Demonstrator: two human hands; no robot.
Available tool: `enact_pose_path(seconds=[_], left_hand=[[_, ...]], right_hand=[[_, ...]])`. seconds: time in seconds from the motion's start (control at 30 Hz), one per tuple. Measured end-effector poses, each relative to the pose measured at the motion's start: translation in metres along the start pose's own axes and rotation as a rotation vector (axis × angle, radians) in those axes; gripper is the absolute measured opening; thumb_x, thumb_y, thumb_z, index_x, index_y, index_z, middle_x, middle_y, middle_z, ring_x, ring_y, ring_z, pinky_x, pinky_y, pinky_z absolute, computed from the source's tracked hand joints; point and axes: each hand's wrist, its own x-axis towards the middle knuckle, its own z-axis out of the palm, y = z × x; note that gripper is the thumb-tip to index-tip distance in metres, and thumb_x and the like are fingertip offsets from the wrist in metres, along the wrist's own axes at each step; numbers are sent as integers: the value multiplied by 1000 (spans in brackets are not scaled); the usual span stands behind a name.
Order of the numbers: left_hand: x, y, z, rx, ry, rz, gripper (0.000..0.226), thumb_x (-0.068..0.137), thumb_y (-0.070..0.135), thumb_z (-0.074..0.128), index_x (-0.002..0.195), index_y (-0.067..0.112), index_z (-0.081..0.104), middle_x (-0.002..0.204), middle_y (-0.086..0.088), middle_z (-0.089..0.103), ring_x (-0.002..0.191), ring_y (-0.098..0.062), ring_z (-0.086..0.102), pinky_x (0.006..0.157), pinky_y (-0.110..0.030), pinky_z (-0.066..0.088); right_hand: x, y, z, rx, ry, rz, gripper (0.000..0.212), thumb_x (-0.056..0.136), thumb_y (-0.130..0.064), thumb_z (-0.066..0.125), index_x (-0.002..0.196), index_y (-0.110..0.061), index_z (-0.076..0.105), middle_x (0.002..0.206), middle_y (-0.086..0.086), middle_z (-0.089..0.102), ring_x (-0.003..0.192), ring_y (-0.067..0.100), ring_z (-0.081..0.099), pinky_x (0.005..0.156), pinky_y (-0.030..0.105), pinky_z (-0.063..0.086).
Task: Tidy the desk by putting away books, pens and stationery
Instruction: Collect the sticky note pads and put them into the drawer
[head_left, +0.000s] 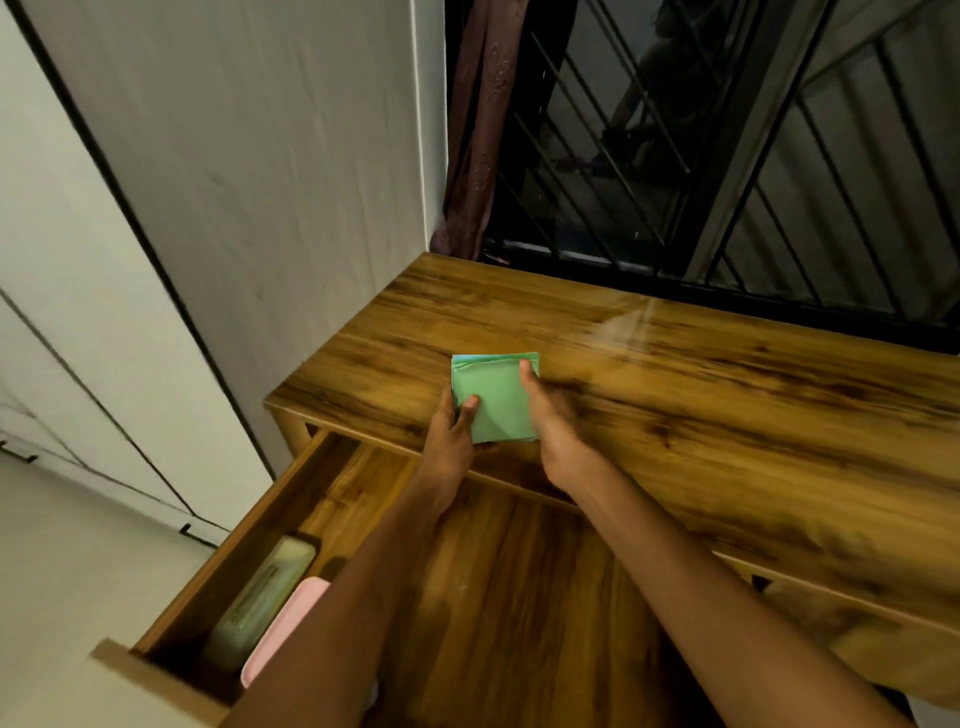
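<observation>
- Nearest us, our open drawer (363, 519) already holds a pink case (283, 631) and a pale case (260, 603).
- Our left hand (452, 431) and right hand (550, 415) grip the green paper pad (493, 397) between them, at the front edge of the desk (727, 395).
- Beyond, we see nothing else on the desk; by our guess, this pad is the last item to stow.

Open drawer (332, 499) below worktop (675, 395) front edge: floor bare mid and right; green case (260, 597) and pink case (283, 631) crowd left side wall.
</observation>
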Motion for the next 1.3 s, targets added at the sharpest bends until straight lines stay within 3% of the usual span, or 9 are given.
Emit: enact_pose_path(seconds=[0.13, 0.23, 0.43, 0.6, 0.83, 0.93, 1.1, 1.17, 1.3], left_hand=[[-18, -5, -9, 89, 72, -90, 4, 101, 14, 39, 101, 18, 41, 98, -11, 57, 77, -20, 59, 50, -28, 48], [-38, -11, -24, 287, 159, -100, 9, 98, 7, 43, 107, 6, 40, 95, -10, 56, 66, -13, 54, 41, -19, 45], [-56, -30, -73, 778, 201, -293, 32, 92, 16, 58, 120, 1, 58, 117, -14, 62, 103, -25, 60, 72, -25, 44], [-64, -39, -108, 1093, 25, -293, 24, 92, 11, 58, 112, 2, 66, 112, -12, 67, 101, -20, 62, 76, -22, 44], [-65, -63, -121, 1440, -56, -251, 27, 88, 13, 60, 115, 7, 62, 115, -11, 64, 105, -27, 61, 80, -33, 49], [-67, -69, -125, 1588, -55, -245, 29, 87, 12, 62, 115, 7, 62, 119, -11, 63, 114, -29, 56, 91, -36, 47], [-63, -77, -134, 1720, -128, -220, 29, 88, 13, 58, 116, 9, 59, 120, -10, 63, 117, -29, 54, 95, -37, 44], [-59, -80, -134, 1759, -177, -187, 30, 88, 15, 58, 118, 10, 56, 122, -10, 61, 120, -29, 51, 98, -38, 40], [-56, -82, -132, 1796, -239, -202, 38, 88, 19, 60, 125, 13, 50, 126, -10, 57, 124, -29, 46, 102, -39, 36]], right_hand=[[-8, 21, -1, -87, -34, -31, 31, 99, -28, 43, 118, -10, 59, 117, 14, 64, 103, 30, 63, 89, 39, 50], [-21, 47, 8, -180, -34, -48, 29, 97, -22, 45, 117, -8, 59, 119, 16, 64, 103, 32, 63, 88, 40, 52], [-35, 103, 26, -439, -85, 63, 36, 95, -19, 43, 124, -3, 54, 125, 16, 60, 109, 33, 60, 87, 42, 54], [-36, 136, 43, -339, -123, 216, 31, 95, -12, 52, 125, -1, 52, 124, 17, 60, 110, 32, 61, 88, 42, 55], [-19, 192, 66, -205, 68, 303, 21, 83, -5, 69, 102, -2, 63, 113, 18, 65, 101, 35, 65, 82, 51, 56], [-14, 209, 77, -262, 60, 323, 13, 80, -6, 72, 88, -4, 61, 113, 21, 65, 99, 35, 65, 80, 49, 57], [-9, 226, 85, -363, 79, 298, 25, 80, -9, 73, 67, -14, 53, 109, 21, 67, 97, 34, 67, 80, 45, 57], [-2, 231, 87, -422, 98, 279, 19, 81, -14, 73, 70, -13, 57, 107, 18, 68, 96, 32, 67, 77, 36, 56], [-3, 230, 86, -521, 176, 222, 13, 85, -17, 67, 76, -13, 59, 105, 15, 68, 93, 30, 67, 71, 35, 58]])
